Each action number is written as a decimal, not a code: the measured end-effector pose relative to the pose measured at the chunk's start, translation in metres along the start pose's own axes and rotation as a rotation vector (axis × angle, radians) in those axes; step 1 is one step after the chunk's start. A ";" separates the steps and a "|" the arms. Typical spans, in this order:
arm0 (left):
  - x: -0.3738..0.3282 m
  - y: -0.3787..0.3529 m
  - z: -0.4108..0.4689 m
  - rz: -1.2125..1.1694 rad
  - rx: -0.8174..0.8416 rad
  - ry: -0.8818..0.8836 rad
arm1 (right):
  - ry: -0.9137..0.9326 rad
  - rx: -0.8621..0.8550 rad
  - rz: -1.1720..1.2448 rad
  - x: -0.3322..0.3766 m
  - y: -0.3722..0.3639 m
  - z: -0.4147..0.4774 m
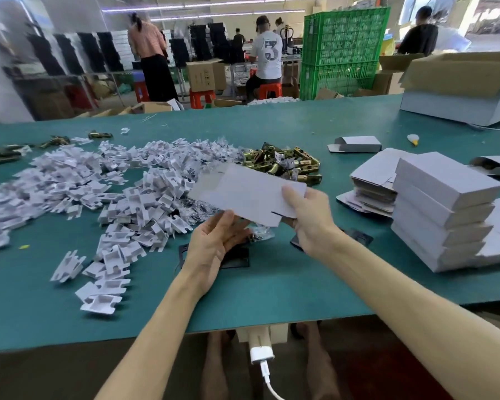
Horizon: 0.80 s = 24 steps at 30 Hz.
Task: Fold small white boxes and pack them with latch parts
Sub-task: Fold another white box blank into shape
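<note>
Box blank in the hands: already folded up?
No, the box blank is flat, pinched at one end by the right hand, left hand open beneath.

Tall green plastic crates point(345, 47) stood beyond the teal counter point(272, 284), near red plastic stools point(269, 90) and brown cardboard cartons point(205, 75).

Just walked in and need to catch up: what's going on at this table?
A person is starting a box. The right hand pinches one end of a flat white box blank held above the green table, while the open left hand touches its lower edge. It is not yet folded. Brass latch parts lie heaped behind it, white inserts spread to the left, closed boxes stacked to the right.
</note>
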<state>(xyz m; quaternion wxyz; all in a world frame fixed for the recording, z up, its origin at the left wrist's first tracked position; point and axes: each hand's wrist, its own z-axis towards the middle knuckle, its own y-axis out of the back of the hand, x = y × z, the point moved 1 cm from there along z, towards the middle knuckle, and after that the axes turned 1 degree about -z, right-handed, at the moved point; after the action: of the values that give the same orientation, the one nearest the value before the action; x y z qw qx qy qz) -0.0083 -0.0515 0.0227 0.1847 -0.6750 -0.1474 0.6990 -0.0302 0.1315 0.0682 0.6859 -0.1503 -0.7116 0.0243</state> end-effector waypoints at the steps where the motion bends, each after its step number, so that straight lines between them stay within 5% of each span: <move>1: -0.003 0.001 0.000 -0.046 -0.017 0.018 | -0.081 0.015 0.067 -0.009 -0.005 -0.003; 5: -0.011 0.008 0.000 -0.144 0.014 0.036 | -0.290 0.137 0.288 -0.045 -0.018 -0.019; 11: -0.015 0.009 -0.008 -0.118 0.169 0.065 | -0.282 0.285 0.348 -0.063 -0.017 -0.032; 24: -0.013 0.021 -0.009 -0.249 -0.120 0.014 | -0.098 0.447 0.179 -0.063 -0.019 -0.046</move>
<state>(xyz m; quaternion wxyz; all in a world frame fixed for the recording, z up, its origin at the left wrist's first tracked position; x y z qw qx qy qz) -0.0007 -0.0770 0.0245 0.2306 -0.6661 -0.2701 0.6559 0.0126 0.0903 0.0140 0.6619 -0.0559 -0.7048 0.2489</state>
